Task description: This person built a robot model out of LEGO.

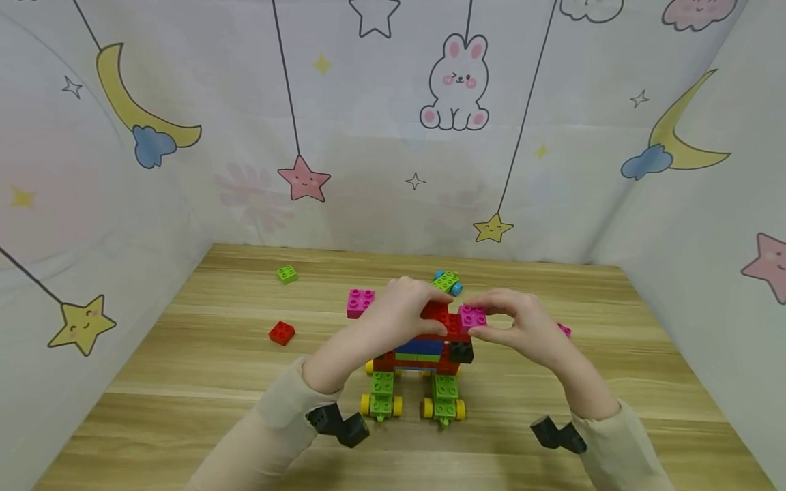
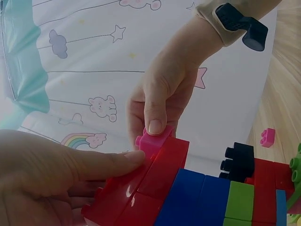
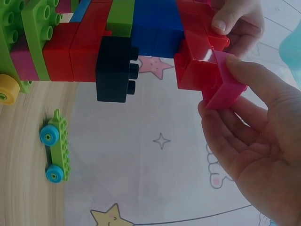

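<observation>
A block build stands on the table, with red bricks point(image 1: 434, 315) along its top, blue bricks point(image 1: 420, 346) beneath and green wheeled bases point(image 1: 382, 395) at the bottom. My left hand point(image 1: 402, 312) grips the red top bricks, thumb on the near side and fingers behind. At their right end, my right hand point(image 1: 522, 326) pinches a pink brick point(image 1: 473, 317) between thumb and fingers. In the right wrist view this pink brick point(image 3: 228, 82) sits against the red end. A black brick point(image 1: 460, 352) juts out below it. Another pink brick point(image 1: 360, 302) shows at the left end of the top.
Loose on the table lie a green brick point(image 1: 286, 274) at the back left and a red brick point(image 1: 282, 333) nearer. A green car base with blue wheels point(image 1: 446, 281) is behind the build. One more pink brick point(image 1: 564, 330) lies right, partly hidden. Printed cloth walls point(image 1: 368, 225) enclose the table.
</observation>
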The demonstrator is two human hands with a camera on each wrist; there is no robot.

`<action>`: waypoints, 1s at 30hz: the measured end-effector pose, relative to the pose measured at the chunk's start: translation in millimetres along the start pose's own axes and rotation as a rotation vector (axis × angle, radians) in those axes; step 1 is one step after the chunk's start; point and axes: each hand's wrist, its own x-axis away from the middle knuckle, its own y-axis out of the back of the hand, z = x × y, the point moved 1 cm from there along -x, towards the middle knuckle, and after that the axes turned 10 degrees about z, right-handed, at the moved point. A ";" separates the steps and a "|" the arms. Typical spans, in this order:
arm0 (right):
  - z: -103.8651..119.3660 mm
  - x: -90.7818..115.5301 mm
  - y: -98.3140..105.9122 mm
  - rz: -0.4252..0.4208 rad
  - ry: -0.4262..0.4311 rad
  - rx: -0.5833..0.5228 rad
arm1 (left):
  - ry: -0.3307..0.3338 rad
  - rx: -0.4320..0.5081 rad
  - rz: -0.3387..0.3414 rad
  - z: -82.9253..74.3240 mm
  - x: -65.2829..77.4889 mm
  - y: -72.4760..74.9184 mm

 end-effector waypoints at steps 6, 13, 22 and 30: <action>-2.6 0.2 -1.2 -0.013 0.012 -0.002 | 0.017 0.024 0.026 -1.2 0.8 -0.3; -3.0 2.7 1.0 -0.038 0.016 -0.015 | 0.017 0.040 0.026 -5.5 1.1 -1.4; -16.2 11.5 11.3 -0.196 0.091 -0.073 | -0.025 0.057 0.028 -9.9 -0.5 -0.7; -46.8 21.5 25.9 -0.308 0.003 -0.058 | -0.040 0.117 0.024 -12.4 -6.9 -3.9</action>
